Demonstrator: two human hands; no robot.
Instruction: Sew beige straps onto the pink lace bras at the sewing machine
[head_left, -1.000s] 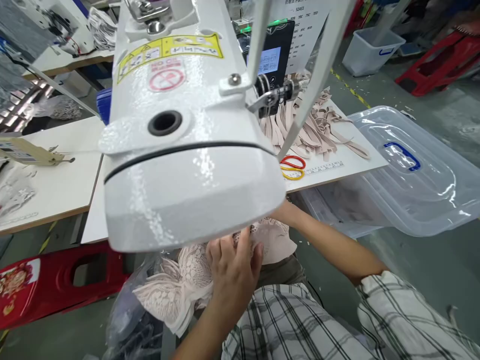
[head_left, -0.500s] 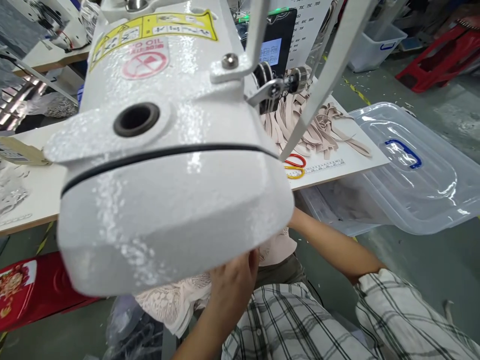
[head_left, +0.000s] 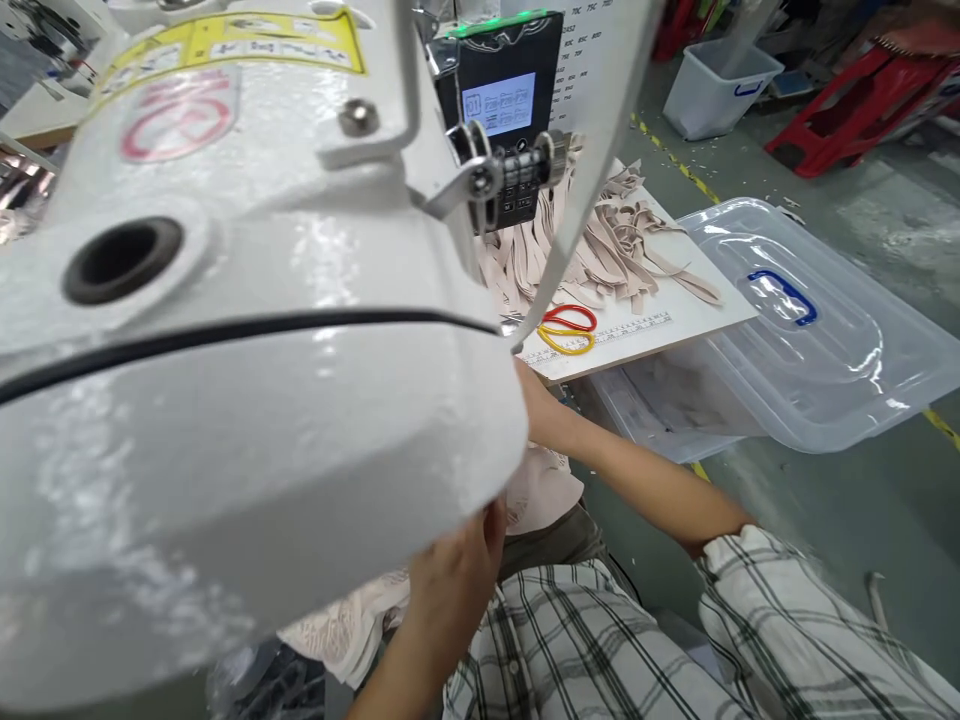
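Note:
The white head of a sewing machine [head_left: 300, 420] fills the left and middle of the view and covers much of the work. My left hand [head_left: 455, 560] is bent at the wrist below its lower edge, against pale pink lace fabric [head_left: 352, 625]; the fingertips are hidden. More of this fabric [head_left: 541, 490] lies over my lap between the two hands. My right hand [head_left: 534, 405] reaches behind the right end of the machine head, so only its wrist side shows and its fingers are out of sight. What either hand grips cannot be seen.
Scissors with red and yellow handles [head_left: 568, 330] lie on a ruler strip [head_left: 637, 328] at the table edge. Behind them are piled beige fabric strips [head_left: 607, 250] and a control panel [head_left: 499, 110]. A lidded clear plastic box [head_left: 847, 370] stands right; a red stool [head_left: 847, 110] is farther back.
My view has shifted, so the machine head looks larger and farther left, with more of the control panel and scissors showing. More of my right wrist shows; my left hand stays below the head.

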